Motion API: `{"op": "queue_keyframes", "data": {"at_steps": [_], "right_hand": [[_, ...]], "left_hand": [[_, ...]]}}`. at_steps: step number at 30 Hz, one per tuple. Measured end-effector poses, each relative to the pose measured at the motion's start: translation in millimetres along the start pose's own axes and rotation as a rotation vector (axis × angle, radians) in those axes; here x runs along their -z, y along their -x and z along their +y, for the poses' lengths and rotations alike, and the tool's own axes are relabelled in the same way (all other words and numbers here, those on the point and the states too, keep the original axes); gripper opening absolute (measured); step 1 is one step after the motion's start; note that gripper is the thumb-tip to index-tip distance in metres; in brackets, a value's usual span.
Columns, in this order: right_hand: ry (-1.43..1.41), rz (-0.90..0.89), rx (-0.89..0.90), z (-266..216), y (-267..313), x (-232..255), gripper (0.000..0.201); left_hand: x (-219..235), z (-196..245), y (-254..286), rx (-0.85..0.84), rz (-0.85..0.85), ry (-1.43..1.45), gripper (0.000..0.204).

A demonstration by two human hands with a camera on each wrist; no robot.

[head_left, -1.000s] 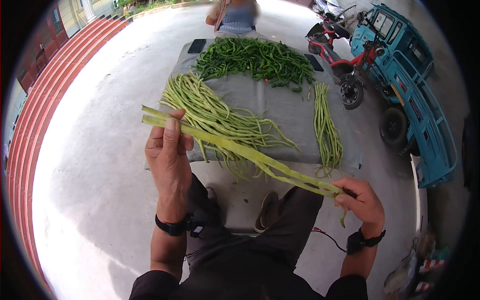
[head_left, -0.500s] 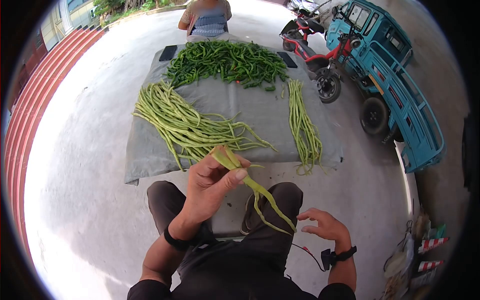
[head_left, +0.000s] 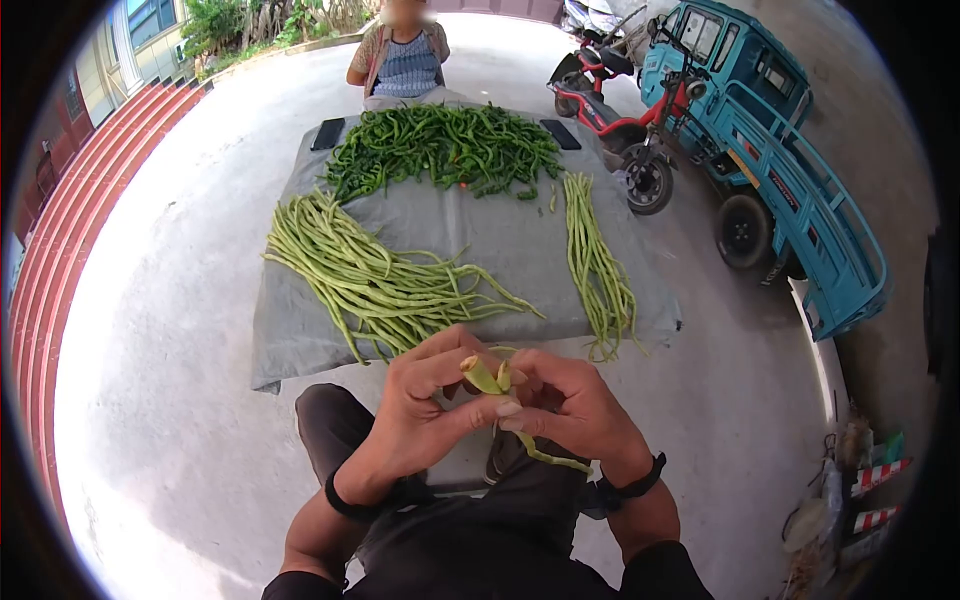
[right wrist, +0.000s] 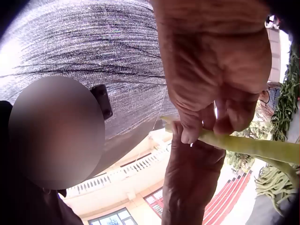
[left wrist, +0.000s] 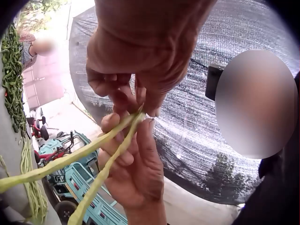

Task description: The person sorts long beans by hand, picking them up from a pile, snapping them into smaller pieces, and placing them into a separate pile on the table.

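In the head view a green bean piece with a cut, hollow end stands up between the two hands. The left hand pinches it from the left with thumb and fingers. From the right, the right hand pinches the beans too, its thumb tip touching the left thumb. A thin bean end hangs below the right hand. The left wrist view shows two long bean strands running out from the joined fingertips; in the right wrist view a broad flat bean passes under the fingers.
On the grey cloth-covered table lie a large bean bundle, a smaller bundle, a pile of green peppers and two phones. A person sits beyond; a red scooter and blue three-wheeler stand right.
The right hand first let go of the beans, then came back to pinch them beside the left hand. The left hand moved right and down from its earlier raised place, and the beans now point towards the head camera.
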State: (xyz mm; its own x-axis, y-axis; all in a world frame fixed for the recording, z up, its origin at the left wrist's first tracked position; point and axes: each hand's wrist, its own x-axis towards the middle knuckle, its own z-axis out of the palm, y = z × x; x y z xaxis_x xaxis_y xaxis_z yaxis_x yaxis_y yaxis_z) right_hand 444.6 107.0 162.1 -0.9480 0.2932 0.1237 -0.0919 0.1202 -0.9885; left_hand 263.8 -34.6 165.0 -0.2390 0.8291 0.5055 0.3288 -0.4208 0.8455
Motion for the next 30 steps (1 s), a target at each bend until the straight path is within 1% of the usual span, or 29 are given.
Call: {"op": "queue_keyframes", "data": {"at_steps": [1, 4, 6, 7, 10, 12, 13, 15, 16, 18, 19, 21, 23, 24, 25, 26, 29, 30], "right_hand": [[0.004, -0.051, -0.031, 2.4, -1.6, 1.9, 0.033], [-0.109, -0.055, -0.029, 9.3, -5.2, -3.9, 0.027], [-0.063, -0.011, -0.007, 7.3, -3.7, -7.2, 0.025], [-0.039, 0.012, 0.005, 5.1, -3.2, -8.1, 0.024], [0.079, 0.033, -0.068, -9.1, -0.2, -6.9, 0.02], [0.162, 0.045, -0.075, -16.6, -0.7, -6.3, 0.02], [0.203, 0.051, -0.078, -18.6, -1.0, -5.2, 0.02], [0.175, 0.091, -0.091, -18.5, 2.2, 0.2, 0.019], [0.16, 0.111, -0.098, -18.5, 4.8, 4.2, 0.019], [0.129, 0.247, -0.081, -25.1, 13.0, 14.1, 0.017], [0.113, 0.315, -0.073, -30.0, 17.7, 20.5, 0.016], [0.107, 0.459, -0.002, -40.7, 28.9, 36.6, 0.015], [0.144, 0.58, 0.064, -51.7, 45.9, 57.6, 0.017], [0.147, 0.618, 0.138, -55.9, 53.8, 68.9, 0.019], [0.149, 0.655, 0.211, -60.3, 61.9, 80.2, 0.022], [0.173, 0.705, 0.237, -67.8, 70.9, 90.7, 0.023], [0.251, 0.888, 0.341, -94.2, 95.4, 120.3, 0.025], [0.246, 0.921, 0.37, -102.8, 101.8, 129.1, 0.023]], "left_hand": [[1.0, 2.3, 0.1, -0.003, 0.002, -0.001, 0.022], [2.3, 3.9, 1.2, -0.002, 0.011, 0.009, 0.022], [3.3, -1.3, 2.7, 0.007, 0.02, 0.027, 0.022], [3.5, -6.3, 4.5, 0.04, 0.039, 0.089, 0.022], [1.5, -20.8, 8.2, 0.11, 0.07, 0.251, 0.021], [-1.0, -24.2, 7.1, 0.124, 0.065, 0.324, 0.02], [-1.6, -22.3, 5.9, 0.162, 0.055, 0.353, 0.022], [-1.7, -16.2, 3.6, 0.238, 0.037, 0.41, 0.024], [-0.3, -17.2, 3.6, 0.249, 0.039, 0.423, 0.025], [7.0, -20.8, 6.0, 0.272, 0.041, 0.449, 0.028], [12.6, -26.9, 9.7, 0.275, 0.058, 0.415, 0.028], [27.5, -49.0, 22.9, 0.28, 0.088, 0.345, 0.028], [42.6, -66.0, 40.5, 0.368, 0.188, 0.266, 0.025], [51.7, -75.7, 51.6, 0.412, 0.238, 0.225, 0.024], [63.7, -90.1, 65.5, 0.459, 0.244, 0.169, 0.022], [75.9, -104.2, 79.8, 0.505, 0.251, 0.112, 0.02], [99.8, -126.9, 114.2, 0.638, 0.323, -0.209, 0.012], [106.7, -132.4, 123.7, 0.575, 0.314, -0.39, 0.011]]}}
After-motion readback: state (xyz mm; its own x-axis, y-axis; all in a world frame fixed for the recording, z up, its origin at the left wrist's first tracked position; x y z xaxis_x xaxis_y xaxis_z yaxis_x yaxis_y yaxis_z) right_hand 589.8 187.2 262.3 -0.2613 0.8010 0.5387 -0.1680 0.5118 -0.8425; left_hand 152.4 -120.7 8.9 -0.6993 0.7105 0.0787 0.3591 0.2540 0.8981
